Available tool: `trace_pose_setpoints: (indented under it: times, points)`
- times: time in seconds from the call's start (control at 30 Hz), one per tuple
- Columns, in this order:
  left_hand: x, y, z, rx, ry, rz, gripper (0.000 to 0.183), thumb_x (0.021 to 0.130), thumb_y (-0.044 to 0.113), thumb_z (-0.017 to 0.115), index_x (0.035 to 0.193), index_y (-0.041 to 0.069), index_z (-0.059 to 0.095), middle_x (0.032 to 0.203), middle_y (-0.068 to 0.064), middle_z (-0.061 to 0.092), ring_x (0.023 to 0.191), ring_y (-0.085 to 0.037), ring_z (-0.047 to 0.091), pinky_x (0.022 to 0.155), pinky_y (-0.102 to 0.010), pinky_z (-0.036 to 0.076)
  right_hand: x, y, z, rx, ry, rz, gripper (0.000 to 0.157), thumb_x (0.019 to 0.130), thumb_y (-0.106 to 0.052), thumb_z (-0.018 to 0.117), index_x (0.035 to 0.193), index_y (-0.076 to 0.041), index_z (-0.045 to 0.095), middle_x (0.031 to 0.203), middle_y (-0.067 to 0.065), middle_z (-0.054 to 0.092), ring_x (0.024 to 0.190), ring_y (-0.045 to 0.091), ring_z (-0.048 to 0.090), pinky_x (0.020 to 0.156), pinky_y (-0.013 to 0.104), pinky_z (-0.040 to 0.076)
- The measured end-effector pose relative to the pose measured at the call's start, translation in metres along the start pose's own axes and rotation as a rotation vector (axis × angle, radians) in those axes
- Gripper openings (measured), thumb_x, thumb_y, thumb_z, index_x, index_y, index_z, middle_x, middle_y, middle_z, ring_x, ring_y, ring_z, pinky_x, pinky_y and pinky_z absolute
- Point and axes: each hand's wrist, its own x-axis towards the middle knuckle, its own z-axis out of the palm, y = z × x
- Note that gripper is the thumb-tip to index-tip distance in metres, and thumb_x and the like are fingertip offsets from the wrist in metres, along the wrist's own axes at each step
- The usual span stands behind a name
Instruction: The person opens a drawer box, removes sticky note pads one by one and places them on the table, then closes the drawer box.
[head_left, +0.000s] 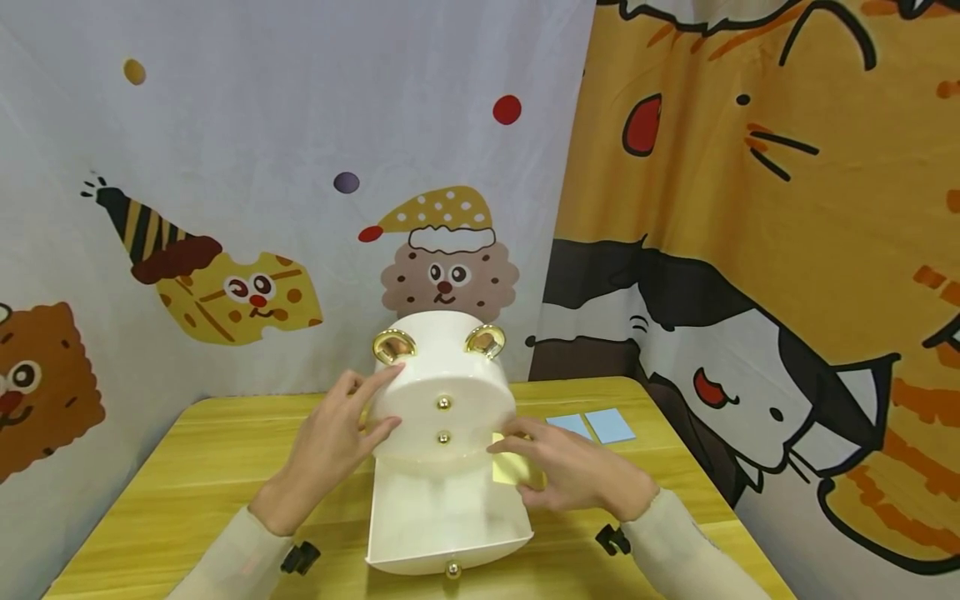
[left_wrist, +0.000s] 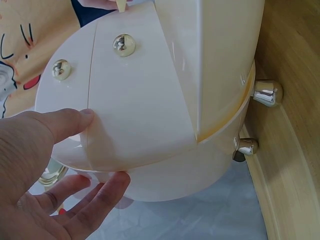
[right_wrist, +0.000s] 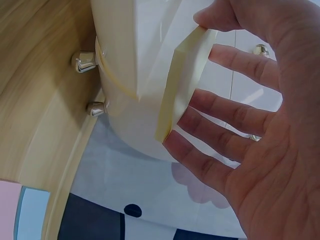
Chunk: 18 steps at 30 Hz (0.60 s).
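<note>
A white drawer cabinet [head_left: 442, 358] with gold ears and round gold knobs stands on the table. Its bottom drawer [head_left: 450, 521] is pulled out toward the front. My left hand [head_left: 333, 433] holds the cabinet's left side. In the left wrist view, its thumb lies on the front by the seam between two drawers, with fingers at the curved side edge. My right hand [head_left: 570, 467] grips a yellow sticky note pad [right_wrist: 187, 82] between thumb and fingertips, its edge toward the right wrist camera. The pad is at the cabinet's right side, above the drawer's right edge.
Two more sticky note pads, one pink [right_wrist: 9, 210] and one blue [right_wrist: 32, 212], lie on the wooden table [head_left: 255, 425] to the right behind my right hand. A cartoon-printed curtain [head_left: 262, 125] hangs close behind the table and along its right side.
</note>
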Motion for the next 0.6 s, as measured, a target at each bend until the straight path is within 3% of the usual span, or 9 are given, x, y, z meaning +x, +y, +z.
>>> trace_pose_setpoints:
  times: [0.33,0.6]
  points:
    - [-0.001,0.001,0.000,-0.009,0.009,0.002,0.085,0.093,0.018,0.102,0.168,0.028,0.064,0.110,-0.011,0.063,0.073,-0.008,0.045,0.056,-0.019,0.044,-0.008,0.005,-0.002,0.021,0.032,0.012,0.061,0.094,-0.021,0.092,0.151,-0.017,0.074,0.153,0.013,0.070,0.132,0.025,0.073,0.107,0.044,0.069]
    - [-0.001,0.002,0.001,-0.004,0.016,0.003,0.086,0.092,0.018,0.103,0.168,0.028,0.064,0.109,-0.011,0.063,0.072,-0.007,0.044,0.055,-0.018,0.043,-0.014,0.008,-0.005,0.026,0.044,0.052,0.061,0.092,-0.018,0.092,0.151,-0.017,0.075,0.149,0.009,0.071,0.127,0.022,0.074,0.105,0.041,0.069]
